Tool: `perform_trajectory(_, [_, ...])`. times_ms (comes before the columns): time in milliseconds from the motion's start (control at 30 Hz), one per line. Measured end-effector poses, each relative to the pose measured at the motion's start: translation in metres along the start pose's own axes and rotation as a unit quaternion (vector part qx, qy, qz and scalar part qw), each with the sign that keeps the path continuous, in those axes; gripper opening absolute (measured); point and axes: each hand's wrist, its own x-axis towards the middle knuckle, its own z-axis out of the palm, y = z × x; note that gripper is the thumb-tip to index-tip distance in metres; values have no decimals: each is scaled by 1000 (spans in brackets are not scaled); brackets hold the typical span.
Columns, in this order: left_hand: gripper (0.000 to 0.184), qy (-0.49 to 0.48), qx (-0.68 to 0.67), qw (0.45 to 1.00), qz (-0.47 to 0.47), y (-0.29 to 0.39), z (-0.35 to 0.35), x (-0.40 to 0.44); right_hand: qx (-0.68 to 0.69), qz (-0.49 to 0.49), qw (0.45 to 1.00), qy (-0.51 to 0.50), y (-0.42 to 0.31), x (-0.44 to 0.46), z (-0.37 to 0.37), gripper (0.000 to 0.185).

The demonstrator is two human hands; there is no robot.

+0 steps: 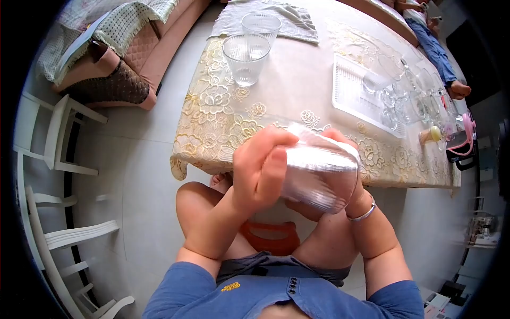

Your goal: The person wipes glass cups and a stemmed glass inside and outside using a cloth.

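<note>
A clear ribbed glass (pixel 321 173) is tilted on its side above my lap, just off the table's near edge. My left hand (pixel 261 167) is closed at its left end, fingers curled and thumb against it. My right hand (pixel 355 151), with a silver bangle at the wrist, wraps round its far and right side; the glass hides part of the palm. Whether anything is inside the glass cannot be made out through the glare. Two similar clear glasses, a nearer glass (pixel 246 61) and a farther glass (pixel 264 24), stand upright on the table's left side.
The table has a floral lace tablecloth (pixel 212 106). A crumpled pale cloth (pixel 297 21) lies at its far left. A white tray (pixel 345 101) stands right, beside several clear glasses (pixel 409 90) and a small yellow-lidded jar (pixel 430 134). Another person (pixel 433 42) sits far right.
</note>
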Motion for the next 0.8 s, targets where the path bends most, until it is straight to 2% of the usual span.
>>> perform_trajectory(33, [30, 29, 45, 990, 131, -2, 0, 0, 312, 265, 912, -1, 0, 3, 4, 15])
perform_trajectory(67, [32, 24, 62, 977, 200, -3, -2, 0, 316, 236, 917, -65, 2, 0, 10, 17])
perform_trajectory(100, [32, 23, 62, 977, 202, -1, -2, 1, 317, 235, 917, -66, 0, -3, 11, 17])
perform_trajectory(133, [32, 25, 70, 972, 224, 3, -1, 1, 148, 136, 973, -109, -3, -5, 12, 18])
perform_trajectory(167, [32, 27, 77, 966, 247, 7, -1, 1, -27, 31, 988, -148, -5, -6, 12, 18])
perform_trajectory(233, [30, 14, 68, 971, 228, 7, -4, 4, -22, 20, 986, -161, -3, -2, 5, 18])
perform_trajectory(267, [28, -12, 69, 980, 188, 6, -6, 8, -34, -22, 989, -140, -3, -1, 3, 19])
perform_trajectory(333, [23, -28, 20, 996, 80, 10, -4, 11, 114, 56, 988, -93, -12, -3, 7, 20])
perform_trajectory(367, [23, -28, 20, 996, 80, 15, -6, 11, 187, 89, 976, -62, -16, -5, 9, 22])
perform_trajectory(400, [26, -65, 8, 997, -44, 18, -8, 9, -70, -74, 994, -31, -9, -5, 3, 20])
perform_trajectory(433, [31, -101, -4, 981, -167, 19, -10, 9, -321, -229, 919, 3, -3, -5, 0, 20])
perform_trajectory(467, [28, -93, -4, 980, -175, 14, -7, 8, -351, -269, 897, -3, 2, -5, -1, 19])
perform_trajectory(500, [28, -92, -4, 980, -176, 14, -7, 7, -335, -270, 903, 5, 5, -5, 2, 20])
perform_trajectory(567, [27, -58, 46, 992, -102, 16, -7, 4, -329, -221, 918, 1, 1, -8, 5, 18])
perform_trajectory(600, [28, -42, 77, 996, -35, 16, -6, 3, -329, -221, 918, 1, 2, -8, 6, 18])
perform_trajectory(633, [28, -42, 77, 996, -34, 17, -6, 2, -144, -92, 985, -18, 4, -6, 8, 17])
perform_trajectory(667, [27, -15, 108, 993, 33, 20, -6, 1, 50, 42, 997, -36, 5, -5, 9, 16])
perform_trajectory(700, [27, 11, 140, 985, 99, 22, -6, 0, 51, 41, 997, -37, 6, -4, 11, 16])
perform_trajectory(767, [26, 14, 138, 983, 123, 21, -7, 1, 28, 84, 993, -78, 7, -2, 14, 18])
perform_trajectory(800, [22, 14, 138, 977, 164, 17, -7, 5, 29, 73, 994, -75, 6, -2, 14, 19])
